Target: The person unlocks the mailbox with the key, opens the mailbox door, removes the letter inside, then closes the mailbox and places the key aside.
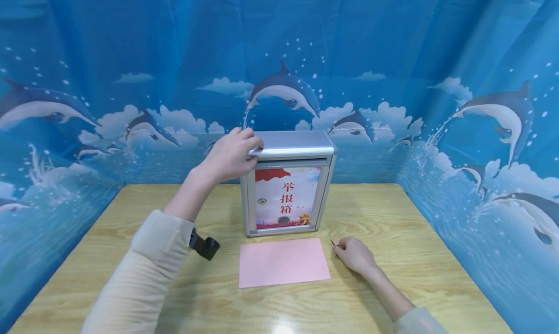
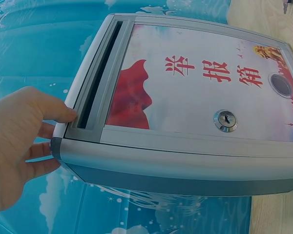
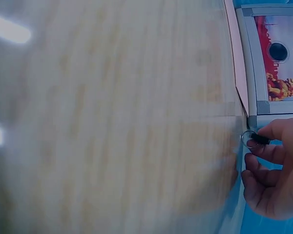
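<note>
A silver metal report box (image 1: 272,188) stands upright on the table, its white front panel carrying red Chinese characters. My left hand (image 1: 233,154) grips its top left corner, thumb at the front edge near the dark slot (image 2: 100,73) and fingers behind. The round lock (image 2: 225,120) on the panel has nothing in its keyhole. Right of the box's lower front, my right hand (image 1: 354,256) pinches a small key (image 3: 260,138) with a dark head and a metal ring (image 3: 244,139), close over the table. The key's blade is mostly hidden by the fingers.
A pink envelope-shaped sheet (image 1: 284,262) lies flat on the wood-grain table (image 1: 209,305) in front of the box. Blue dolphin-print curtains (image 1: 174,42) close off the back and both sides. A black wrist camera (image 1: 205,246) sticks out from the left sleeve.
</note>
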Demonstrator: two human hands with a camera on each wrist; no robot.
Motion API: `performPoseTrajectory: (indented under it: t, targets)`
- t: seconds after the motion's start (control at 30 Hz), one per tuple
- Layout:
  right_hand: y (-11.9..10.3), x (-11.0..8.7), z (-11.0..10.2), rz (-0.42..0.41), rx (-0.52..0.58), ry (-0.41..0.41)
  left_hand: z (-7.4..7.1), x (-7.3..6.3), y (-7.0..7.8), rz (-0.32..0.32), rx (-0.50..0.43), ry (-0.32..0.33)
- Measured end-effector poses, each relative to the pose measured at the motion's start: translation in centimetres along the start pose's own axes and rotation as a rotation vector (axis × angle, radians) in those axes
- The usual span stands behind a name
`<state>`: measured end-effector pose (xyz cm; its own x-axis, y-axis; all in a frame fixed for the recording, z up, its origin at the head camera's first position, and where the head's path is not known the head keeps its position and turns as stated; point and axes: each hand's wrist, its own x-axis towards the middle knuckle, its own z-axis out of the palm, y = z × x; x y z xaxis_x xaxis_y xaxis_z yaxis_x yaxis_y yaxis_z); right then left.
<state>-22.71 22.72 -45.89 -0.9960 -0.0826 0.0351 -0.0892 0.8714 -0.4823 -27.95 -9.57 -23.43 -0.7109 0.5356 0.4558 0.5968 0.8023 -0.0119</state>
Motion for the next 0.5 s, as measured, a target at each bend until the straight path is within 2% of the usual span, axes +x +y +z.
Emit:
performPoseTrajectory:
  t: [0.3,0.5]
  targets:
    - [-0.28,-0.16,0.28,0.007,-0.094,-0.028,-0.07,-0.12,0.12,0.0,-0.005,0.004]
    - [-0.38,-0.19,0.36,0.028,-0.162,-0.026,0.03,-0.14,-0.01,0.025,0.008,0.013]
